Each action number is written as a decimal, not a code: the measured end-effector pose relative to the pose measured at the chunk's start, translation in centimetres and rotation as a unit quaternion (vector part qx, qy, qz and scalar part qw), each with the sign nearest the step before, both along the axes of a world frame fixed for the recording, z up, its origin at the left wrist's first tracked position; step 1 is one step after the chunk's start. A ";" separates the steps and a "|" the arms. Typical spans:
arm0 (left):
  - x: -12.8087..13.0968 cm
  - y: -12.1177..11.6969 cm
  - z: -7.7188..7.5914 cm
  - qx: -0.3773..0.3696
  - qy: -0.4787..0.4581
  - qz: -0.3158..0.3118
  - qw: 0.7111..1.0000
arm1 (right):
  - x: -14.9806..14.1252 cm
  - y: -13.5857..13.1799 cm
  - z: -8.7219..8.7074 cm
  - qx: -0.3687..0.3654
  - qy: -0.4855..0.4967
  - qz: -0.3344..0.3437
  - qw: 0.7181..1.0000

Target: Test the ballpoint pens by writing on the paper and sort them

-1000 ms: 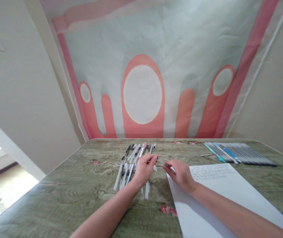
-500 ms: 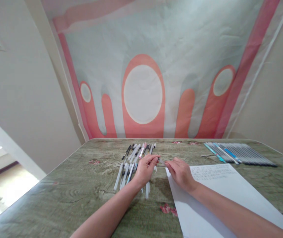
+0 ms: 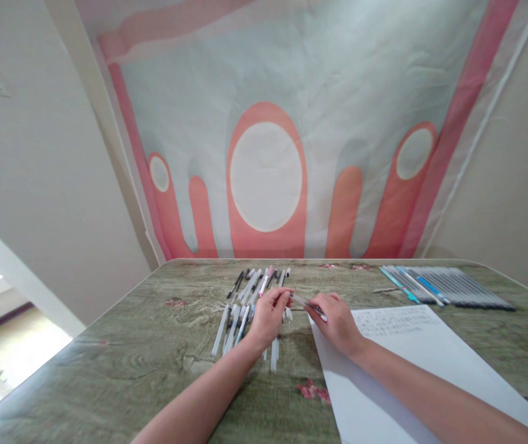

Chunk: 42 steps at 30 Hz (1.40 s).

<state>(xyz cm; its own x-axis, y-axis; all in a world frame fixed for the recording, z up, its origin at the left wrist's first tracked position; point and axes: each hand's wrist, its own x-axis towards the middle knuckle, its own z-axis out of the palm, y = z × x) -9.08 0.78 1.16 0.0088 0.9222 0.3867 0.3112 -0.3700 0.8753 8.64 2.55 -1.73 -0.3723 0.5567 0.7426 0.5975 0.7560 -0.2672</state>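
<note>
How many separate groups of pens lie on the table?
2: a loose pile beside the left hand, and a neat row at the far right. Some pens may be hidden.

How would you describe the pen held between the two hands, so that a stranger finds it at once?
Start at the green table and find the loose pile of pens near its middle. Just right of the pile, the left hand and right hand meet. The held pen bridges them, lifted off the table, while every other pen lies flat.
</note>
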 end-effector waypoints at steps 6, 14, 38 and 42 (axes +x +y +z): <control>-0.1 0.1 -0.1 0.007 0.004 -0.003 1.000 | 0.0 0.3 -0.3 -0.003 -0.041 -0.013 0.999; -0.1 0.0 -0.4 0.022 0.020 -0.009 0.999 | -0.2 0.3 -0.8 -0.053 0.021 -0.035 0.998; 0.0 0.1 -0.8 0.021 0.018 -0.021 0.999 | -0.1 0.2 -0.6 -0.087 0.008 0.012 0.996; 0.0 0.0 -0.8 0.024 0.026 -0.018 0.999 | -0.1 0.0 -0.5 -0.100 0.024 -0.001 0.995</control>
<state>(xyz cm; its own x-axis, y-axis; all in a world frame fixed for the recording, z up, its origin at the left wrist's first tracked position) -9.12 0.83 0.37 0.0630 0.9016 0.4279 0.3408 -0.4225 0.8399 8.54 2.53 -2.20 -0.3378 0.6957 0.6339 0.5828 0.6835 -0.4396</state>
